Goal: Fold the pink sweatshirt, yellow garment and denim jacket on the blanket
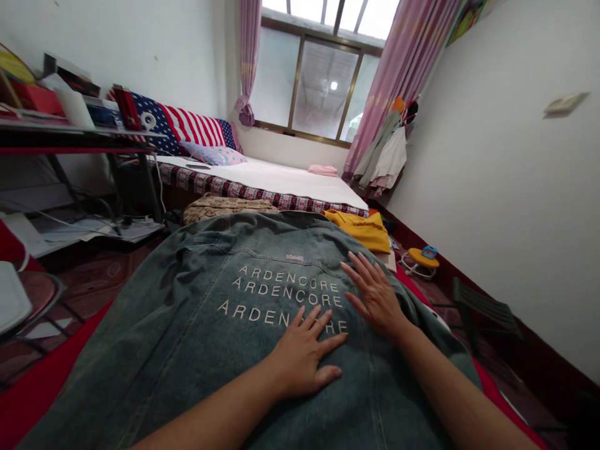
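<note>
A blue-green denim jacket (201, 350) lies spread out with its back facing up, its printed lettering "ARDENCORE" in three rows across the upper back. My left hand (307, 353) rests flat on the denim with fingers apart, covering part of the lowest row of letters. To its right, my right hand (372, 297) also lies on the jacket, fingers stretched out, beside the ends of the upper rows. Neither hand grips the cloth. A small light label (295, 257) sits above the lettering.
Red cloth (28, 400) shows under the jacket. Beyond it lie a patterned tan cloth (229, 208) and folded yellow fabric (363, 230). A bed (276, 175) stands under the window. A cluttered desk (70, 140) is left; a yellow stool (422, 257) and dark folding chair (485, 306) are right.
</note>
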Tool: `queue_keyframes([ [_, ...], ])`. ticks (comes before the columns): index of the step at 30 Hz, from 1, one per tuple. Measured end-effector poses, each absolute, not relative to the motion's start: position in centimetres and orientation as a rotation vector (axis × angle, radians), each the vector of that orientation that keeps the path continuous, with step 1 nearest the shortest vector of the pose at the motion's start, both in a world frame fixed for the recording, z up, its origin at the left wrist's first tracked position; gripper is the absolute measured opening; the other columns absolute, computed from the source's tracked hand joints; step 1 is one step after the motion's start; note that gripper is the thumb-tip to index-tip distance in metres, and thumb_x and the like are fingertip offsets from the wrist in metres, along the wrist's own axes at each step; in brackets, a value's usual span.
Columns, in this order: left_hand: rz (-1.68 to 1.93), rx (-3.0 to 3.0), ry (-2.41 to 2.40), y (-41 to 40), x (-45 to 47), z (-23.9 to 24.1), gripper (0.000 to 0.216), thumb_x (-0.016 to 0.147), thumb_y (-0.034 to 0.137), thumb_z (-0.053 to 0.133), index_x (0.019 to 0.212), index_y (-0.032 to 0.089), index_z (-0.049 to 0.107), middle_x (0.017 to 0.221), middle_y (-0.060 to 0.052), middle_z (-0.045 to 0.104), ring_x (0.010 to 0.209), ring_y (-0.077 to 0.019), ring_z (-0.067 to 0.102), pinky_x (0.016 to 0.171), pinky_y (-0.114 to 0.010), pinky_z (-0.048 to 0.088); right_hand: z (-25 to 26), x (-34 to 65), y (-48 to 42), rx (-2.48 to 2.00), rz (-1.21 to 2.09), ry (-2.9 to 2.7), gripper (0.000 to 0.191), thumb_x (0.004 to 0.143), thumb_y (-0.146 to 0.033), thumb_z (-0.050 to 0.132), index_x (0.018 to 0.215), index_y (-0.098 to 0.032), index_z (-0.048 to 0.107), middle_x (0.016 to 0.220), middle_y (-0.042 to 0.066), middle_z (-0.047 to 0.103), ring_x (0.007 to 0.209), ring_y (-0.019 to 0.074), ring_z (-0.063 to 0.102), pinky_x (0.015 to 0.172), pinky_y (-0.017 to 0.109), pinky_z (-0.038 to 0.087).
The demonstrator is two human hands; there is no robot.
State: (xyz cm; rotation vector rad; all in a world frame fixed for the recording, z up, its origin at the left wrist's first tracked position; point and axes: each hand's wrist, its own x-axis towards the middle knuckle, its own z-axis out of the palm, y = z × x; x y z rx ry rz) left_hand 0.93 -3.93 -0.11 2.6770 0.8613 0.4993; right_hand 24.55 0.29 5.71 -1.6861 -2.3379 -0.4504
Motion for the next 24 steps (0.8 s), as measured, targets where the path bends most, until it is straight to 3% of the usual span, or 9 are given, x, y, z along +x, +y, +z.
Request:
queue_keyframes([
  [3,0.492,2.674,0.793,-4.2,1.0,-0.2,0.060,0.090,0.064,0.042,0.144,0.039,0.040,0.159,-0.008,0.023,0.147,-0.0344,0.016,0.115,-0.063,0.012,3.8,26.7,1.5,-2.138,-0.282,-2.344,0.050,0.094,-0.029,0.035,0.142,-0.020,0.046,0.151,0.011,0.041,0.140,0.0269,0.036,0.106,0.051,0.037],
  [7,0.478,2.660,0.763,-4.5,1.0,-0.1,0.061,0.089,0.063,0.044,0.144,0.038,0.041,0.159,-0.008,0.023,0.147,-0.0354,0.016,0.114,-0.064,0.012,8.2,25.6,5.6,-2.516,-0.220,-2.255,0.037,0.088,-0.024,0.047,0.116,-0.013,0.069,0.113,0.021,0.069,0.112,0.0366,0.062,0.093,0.055,0.045],
  [8,0.476,2.652,0.762,-4.5,1.0,0.0,0.061,0.089,0.063,0.044,0.145,0.038,0.040,0.159,-0.008,0.022,0.147,-0.0355,0.015,0.114,-0.064,0.012,9.9,24.4,6.6,-2.498,-0.250,-2.249,0.037,0.088,-0.027,0.049,0.115,-0.013,0.070,0.112,0.022,0.069,0.111,0.0377,0.062,0.094,0.056,0.043],
  [10,0.478,2.636,0.759,-4.5,1.0,0.2,0.060,0.090,0.062,0.045,0.145,0.038,0.040,0.159,-0.008,0.022,0.147,-0.0356,0.015,0.114,-0.064,0.011,12.2,21.4,8.3,-2.203,-0.447,-2.245,0.044,0.093,-0.036,0.046,0.129,-0.015,0.061,0.131,0.019,0.059,0.125,0.0365,0.051,0.105,0.058,0.032],
  [13,0.476,2.620,0.755,-4.5,0.9,0.5,0.060,0.090,0.061,0.045,0.145,0.037,0.040,0.159,-0.009,0.022,0.147,-0.0364,0.014,0.114,-0.064,0.011,11.0,17.6,9.5,-1.751,-0.605,-2.193,0.056,0.100,-0.046,0.031,0.151,-0.023,0.031,0.159,0.007,0.025,0.146,0.0289,0.019,0.116,0.055,0.013],
  [16,0.474,2.600,0.751,-4.6,0.8,0.7,0.060,0.091,0.061,0.043,0.145,0.036,0.040,0.159,-0.009,0.022,0.147,-0.0363,0.015,0.115,-0.064,0.011,6.6,15.8,10.7,-1.890,-0.210,-2.362,0.059,0.100,-0.053,0.025,0.153,-0.028,0.023,0.162,0.004,0.011,0.148,0.0295,0.008,0.114,0.058,0.016],
  [20,0.467,2.595,0.761,-4.7,0.8,0.8,0.059,0.092,0.061,0.042,0.145,0.036,0.040,0.160,-0.009,0.021,0.147,-0.0367,0.013,0.114,-0.065,0.010,4.9,15.0,13.4,-2.118,0.278,-2.517,0.067,0.094,-0.064,0.034,0.152,-0.029,0.029,0.159,0.012,0.022,0.142,0.0371,0.027,0.106,0.063,0.028],
  [22,0.455,2.595,0.767,-4.7,0.8,0.7,0.059,0.091,0.061,0.043,0.145,0.035,0.041,0.160,-0.009,0.020,0.147,-0.0373,0.013,0.114,-0.066,0.010,5.7,14.2,14.5,-2.089,0.222,-2.518,0.069,0.093,-0.067,0.034,0.148,-0.026,0.037,0.153,0.015,0.036,0.137,0.0381,0.036,0.106,0.064,0.027],
  [24,0.458,2.608,0.761,-4.6,0.9,0.7,0.059,0.092,0.061,0.042,0.145,0.034,0.042,0.160,-0.009,0.020,0.147,-0.0373,0.014,0.114,-0.065,0.010,5.8,12.9,14.9,-1.958,0.078,-2.486,0.068,0.095,-0.066,0.022,0.147,-0.025,0.039,0.151,0.014,0.039,0.139,0.0359,0.033,0.110,0.064,0.018],
])
